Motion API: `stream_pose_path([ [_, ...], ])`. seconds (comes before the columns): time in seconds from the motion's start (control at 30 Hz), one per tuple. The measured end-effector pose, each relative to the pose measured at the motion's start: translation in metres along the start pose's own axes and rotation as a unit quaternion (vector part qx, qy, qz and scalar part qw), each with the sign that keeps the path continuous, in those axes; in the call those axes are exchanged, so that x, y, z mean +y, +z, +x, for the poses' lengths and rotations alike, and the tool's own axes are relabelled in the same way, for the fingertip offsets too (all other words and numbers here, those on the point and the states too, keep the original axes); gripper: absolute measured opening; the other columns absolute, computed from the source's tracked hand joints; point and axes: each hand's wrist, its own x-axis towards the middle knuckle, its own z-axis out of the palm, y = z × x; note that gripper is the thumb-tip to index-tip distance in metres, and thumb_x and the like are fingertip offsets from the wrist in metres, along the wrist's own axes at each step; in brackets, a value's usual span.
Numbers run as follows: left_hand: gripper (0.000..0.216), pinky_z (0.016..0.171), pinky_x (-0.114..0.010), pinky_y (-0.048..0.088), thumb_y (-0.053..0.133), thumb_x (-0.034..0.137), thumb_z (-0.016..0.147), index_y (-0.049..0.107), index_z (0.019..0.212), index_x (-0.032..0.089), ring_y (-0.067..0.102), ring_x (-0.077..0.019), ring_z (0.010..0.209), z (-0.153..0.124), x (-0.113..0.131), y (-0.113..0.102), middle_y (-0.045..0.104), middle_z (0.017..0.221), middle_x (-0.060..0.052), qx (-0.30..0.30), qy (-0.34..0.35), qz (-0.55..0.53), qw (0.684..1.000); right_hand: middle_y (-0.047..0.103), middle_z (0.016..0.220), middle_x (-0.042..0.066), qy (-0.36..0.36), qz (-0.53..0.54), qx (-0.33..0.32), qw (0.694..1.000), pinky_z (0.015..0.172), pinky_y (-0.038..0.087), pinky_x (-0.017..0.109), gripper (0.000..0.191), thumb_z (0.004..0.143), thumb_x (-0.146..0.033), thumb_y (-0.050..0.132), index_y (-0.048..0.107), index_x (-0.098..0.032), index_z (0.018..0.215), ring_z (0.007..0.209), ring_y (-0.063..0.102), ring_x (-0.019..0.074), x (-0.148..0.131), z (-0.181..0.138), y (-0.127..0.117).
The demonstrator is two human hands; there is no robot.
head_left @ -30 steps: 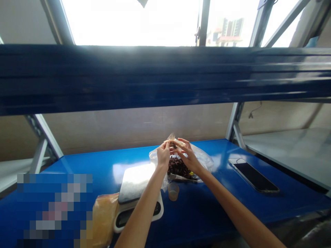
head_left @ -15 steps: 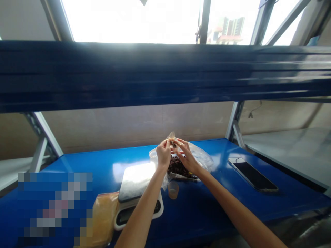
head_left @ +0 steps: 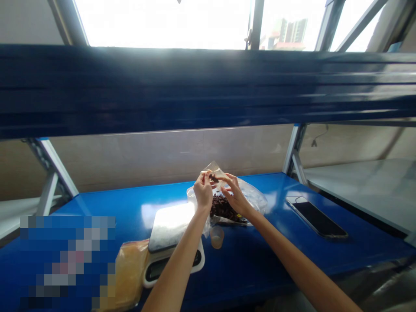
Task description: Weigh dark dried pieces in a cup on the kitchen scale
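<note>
My left hand [head_left: 203,191] pinches one edge of a small clear plastic bag [head_left: 213,167] with dark pieces inside. Fingers of my right hand [head_left: 236,195] are at the bag's other side, with the thumb held apart lower down. Below both hands lies a large clear bag [head_left: 256,195], its mouth toward me, full of dark brown dried pieces [head_left: 224,209]. A small translucent cup [head_left: 216,237] stands on the blue table just in front of it. Left of the cup is a white kitchen scale [head_left: 172,225], partly hidden by my left forearm.
A packet of yellowish plastic bags [head_left: 131,273] lies left of the scale. To the right rests a phone [head_left: 316,216]. A thick blue shelf beam [head_left: 208,91] crosses above the table [head_left: 253,268]. The left front area is pixelated.
The small bag now shows more widely spread between my hands, with its dark contents visible. My right fingers have moved slightly away from my left hand. The view has shifted a little.
</note>
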Motion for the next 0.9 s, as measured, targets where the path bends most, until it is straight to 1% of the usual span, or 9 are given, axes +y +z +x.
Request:
stream_pose_path([
  [0.07, 0.024, 0.054, -0.021, 0.053, 0.053, 0.036, 0.085, 0.066, 0.088, 0.016, 0.066, -0.0138, 0.066, -0.0005, 0.0013, 0.0003, 0.069, 0.083, -0.006, 0.006, 0.001, -0.002, 1.000, 0.042, 0.130, 0.008, 0.000, 0.003, 0.015, 1.000, 0.088, 0.052, 0.041, 0.032, 0.090, -0.044, 0.044, 0.055, -0.033, 0.119, 0.129, 0.035, 0.0241, -0.0002, 0.0004, 0.0009],
  [0.17, 0.024, 0.053, -0.020, 0.052, 0.053, 0.036, 0.085, 0.067, 0.091, 0.016, 0.065, -0.0127, 0.064, 0.0002, 0.0031, 0.0001, 0.069, 0.085, -0.006, 0.026, -0.004, -0.009, 1.000, 0.044, 0.125, 0.009, 0.009, 0.004, 0.056, 0.998, 0.084, 0.054, 0.040, 0.029, 0.090, -0.045, 0.046, 0.059, -0.031, 0.111, 0.121, 0.045, 0.0240, -0.0012, 0.0013, 0.0002],
  [0.23, 0.025, 0.051, -0.019, 0.052, 0.054, 0.036, 0.085, 0.067, 0.092, 0.017, 0.064, -0.0118, 0.061, 0.0013, 0.0041, -0.0006, 0.069, 0.084, -0.006, 0.041, -0.008, -0.011, 0.999, 0.046, 0.123, 0.009, 0.015, 0.002, 0.081, 0.997, 0.081, 0.055, 0.040, 0.028, 0.090, -0.046, 0.046, 0.061, -0.030, 0.107, 0.116, 0.049, 0.0237, -0.0015, 0.0021, -0.0013],
  [0.3, 0.025, 0.050, -0.019, 0.051, 0.054, 0.036, 0.085, 0.067, 0.093, 0.016, 0.063, -0.0113, 0.058, 0.0021, 0.0049, -0.0011, 0.069, 0.080, -0.005, 0.041, -0.009, -0.007, 0.999, 0.047, 0.123, 0.009, 0.018, 0.001, 0.092, 0.996, 0.079, 0.055, 0.039, 0.029, 0.090, -0.047, 0.046, 0.062, -0.030, 0.107, 0.115, 0.050, 0.0239, -0.0009, 0.0026, -0.0026],
  [0.4, 0.024, 0.049, -0.019, 0.051, 0.055, 0.035, 0.084, 0.067, 0.092, 0.016, 0.061, -0.0109, 0.054, 0.0015, 0.0055, -0.0007, 0.066, 0.071, -0.003, 0.017, -0.008, 0.000, 1.000, 0.044, 0.127, 0.009, 0.024, 0.005, 0.076, 0.997, 0.082, 0.054, 0.039, 0.034, 0.090, -0.048, 0.045, 0.061, -0.031, 0.114, 0.118, 0.048, 0.0240, 0.0006, 0.0028, -0.0025],
  [0.5, 0.020, 0.048, -0.019, 0.051, 0.057, 0.033, 0.082, 0.067, 0.087, 0.016, 0.062, -0.0112, 0.054, 0.0001, 0.0057, 0.0006, 0.066, 0.072, -0.002, -0.006, -0.006, 0.003, 1.000, 0.041, 0.131, 0.009, 0.020, 0.008, 0.044, 0.999, 0.090, 0.051, 0.040, 0.038, 0.091, -0.048, 0.043, 0.057, -0.033, 0.124, 0.126, 0.042, 0.0242, 0.0012, 0.0024, -0.0007],
  [0.6, 0.016, 0.047, -0.019, 0.051, 0.059, 0.030, 0.081, 0.067, 0.082, 0.016, 0.061, -0.0112, 0.053, 0.0000, 0.0049, 0.0007, 0.067, 0.071, -0.002, -0.029, -0.024, 0.005, 0.999, 0.040, 0.135, 0.008, 0.004, 0.006, 0.027, 1.000, 0.092, 0.051, 0.040, 0.042, 0.091, -0.048, 0.042, 0.051, -0.036, 0.130, 0.130, 0.036, 0.0243, 0.0006, 0.0019, 0.0003],
  [0.7, 0.015, 0.047, -0.019, 0.051, 0.061, 0.029, 0.078, 0.068, 0.079, 0.016, 0.060, -0.0103, 0.051, 0.0012, 0.0031, -0.0008, 0.068, 0.069, -0.002, -0.043, -0.041, 0.010, 0.998, 0.041, 0.135, 0.007, -0.011, -0.004, 0.015, 1.000, 0.091, 0.052, 0.040, 0.042, 0.092, -0.048, 0.042, 0.050, -0.037, 0.131, 0.131, 0.035, 0.0242, -0.0001, 0.0015, 0.0000],
  [0.9, 0.017, 0.050, -0.019, 0.051, 0.060, 0.030, 0.078, 0.069, 0.080, 0.016, 0.061, -0.0101, 0.055, 0.0025, 0.0020, -0.0028, 0.068, 0.071, -0.002, -0.053, -0.033, 0.014, 0.998, 0.042, 0.134, 0.006, -0.019, -0.014, 0.007, 1.000, 0.091, 0.051, 0.041, 0.037, 0.092, -0.044, 0.043, 0.051, -0.038, 0.128, 0.132, 0.033, 0.0241, -0.0021, 0.0005, -0.0016],
])
